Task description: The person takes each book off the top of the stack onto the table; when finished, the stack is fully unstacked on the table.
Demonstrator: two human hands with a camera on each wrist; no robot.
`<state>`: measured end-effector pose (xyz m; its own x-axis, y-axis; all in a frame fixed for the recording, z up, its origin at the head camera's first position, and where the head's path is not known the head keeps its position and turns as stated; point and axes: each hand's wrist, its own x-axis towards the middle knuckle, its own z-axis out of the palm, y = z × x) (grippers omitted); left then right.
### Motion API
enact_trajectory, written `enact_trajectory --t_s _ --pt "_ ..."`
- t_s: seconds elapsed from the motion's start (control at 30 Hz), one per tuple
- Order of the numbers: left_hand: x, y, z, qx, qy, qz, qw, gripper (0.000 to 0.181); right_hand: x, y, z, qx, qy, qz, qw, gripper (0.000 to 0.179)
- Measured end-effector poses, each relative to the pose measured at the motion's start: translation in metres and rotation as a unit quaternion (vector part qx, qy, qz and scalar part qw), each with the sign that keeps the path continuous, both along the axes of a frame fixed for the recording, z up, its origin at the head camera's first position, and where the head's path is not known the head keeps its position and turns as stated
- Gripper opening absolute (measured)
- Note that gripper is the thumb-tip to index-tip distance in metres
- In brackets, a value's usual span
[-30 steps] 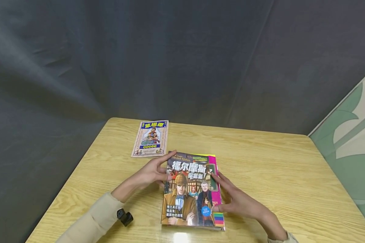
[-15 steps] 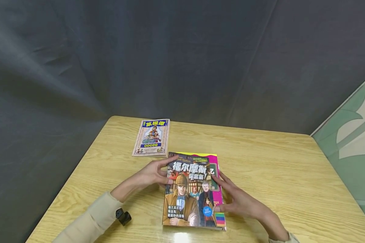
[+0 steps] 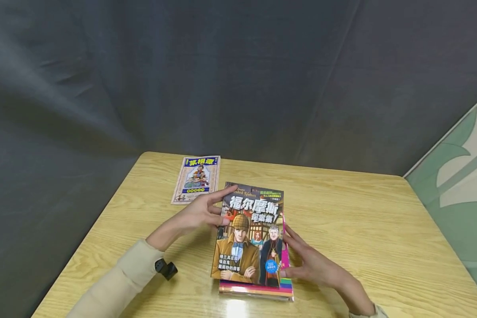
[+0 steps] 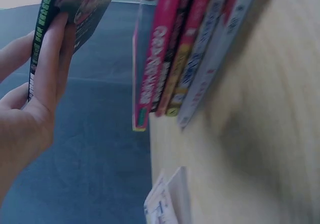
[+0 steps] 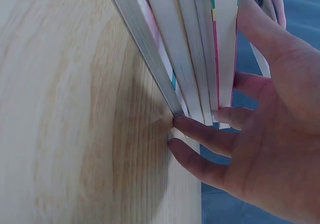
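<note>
My left hand [image 3: 200, 212] grips the left edge of a comic-style book [image 3: 246, 247] whose cover shows a detective in a checked cap. In the left wrist view that book [image 4: 42, 38] is lifted and tilted, apart from the stack, with the thumb on one face and fingers on the other. Below it stands a stack of several books [image 4: 187, 43], a pink one on top with a rainbow-striped edge [image 3: 258, 289]. At the stack's right side is my right hand [image 3: 314, 263]. Its spread fingertips [image 5: 185, 121] touch the page edges in the right wrist view.
A thin pale book [image 3: 196, 179] with a blue title band lies at the table's back left. The wooden table [image 3: 361, 221] ends at a dark curtain [image 3: 242, 79] behind. A green and white panel [image 3: 461, 176] stands at the right.
The detective book has come up off the stack and shifted slightly away from me, baring the striped lower edge of the pink book. My left hand rose with it; the right hand stayed beside the stack.
</note>
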<state>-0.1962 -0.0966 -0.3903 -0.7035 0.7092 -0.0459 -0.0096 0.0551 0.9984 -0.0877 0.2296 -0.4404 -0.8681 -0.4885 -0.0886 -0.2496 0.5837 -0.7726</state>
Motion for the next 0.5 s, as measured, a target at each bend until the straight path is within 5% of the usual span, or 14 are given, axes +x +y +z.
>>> enact_trajectory --t_s 0.27,0.5 --pt "-0.021 0.002 0.014 -0.009 0.005 0.020 0.9997 0.080 0.000 -0.002 -0.002 -0.008 -0.004 0.002 1.0000 0.093" --pt "-0.038 0.018 0.025 0.029 0.000 0.047 0.9985 0.078 0.002 0.001 0.000 0.011 -0.014 -0.011 0.9998 0.095"
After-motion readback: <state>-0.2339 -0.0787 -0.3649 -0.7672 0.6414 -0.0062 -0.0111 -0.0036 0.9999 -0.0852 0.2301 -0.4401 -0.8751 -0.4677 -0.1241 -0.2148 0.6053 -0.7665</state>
